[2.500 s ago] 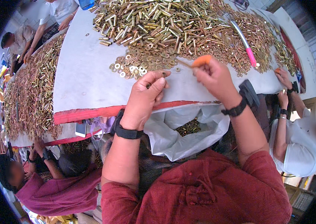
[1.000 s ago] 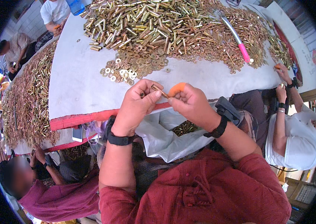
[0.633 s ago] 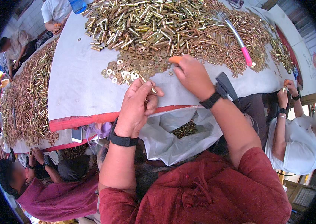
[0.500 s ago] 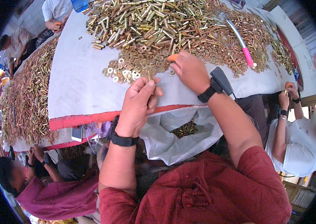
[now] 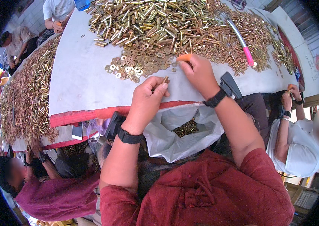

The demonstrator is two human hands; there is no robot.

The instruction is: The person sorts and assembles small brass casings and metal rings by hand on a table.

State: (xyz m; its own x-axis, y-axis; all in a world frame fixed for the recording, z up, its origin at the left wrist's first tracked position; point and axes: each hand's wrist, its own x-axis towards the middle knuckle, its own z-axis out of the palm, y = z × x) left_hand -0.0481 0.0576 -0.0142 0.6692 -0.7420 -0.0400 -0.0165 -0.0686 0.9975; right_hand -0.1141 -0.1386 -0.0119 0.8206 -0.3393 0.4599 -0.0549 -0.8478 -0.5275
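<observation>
Pinching brass tube (image 5: 164,79) atop left hand (image 5: 146,101)

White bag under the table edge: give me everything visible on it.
The white bag looks like thin, crinkled plastic sheet. It hangs open-mouthed below the red table edge, in front of the person's lap, between the forearms. A small heap of brass pieces lies inside. Neither hand touches it; what holds it up cannot be seen.

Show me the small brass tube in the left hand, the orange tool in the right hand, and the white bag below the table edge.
brass tube (image 5: 165,79), head view, its exposed tip above the fingers.
orange tool (image 5: 184,57), head view, its visible end.
white bag (image 5: 167,139), head view, its front wall.
</observation>
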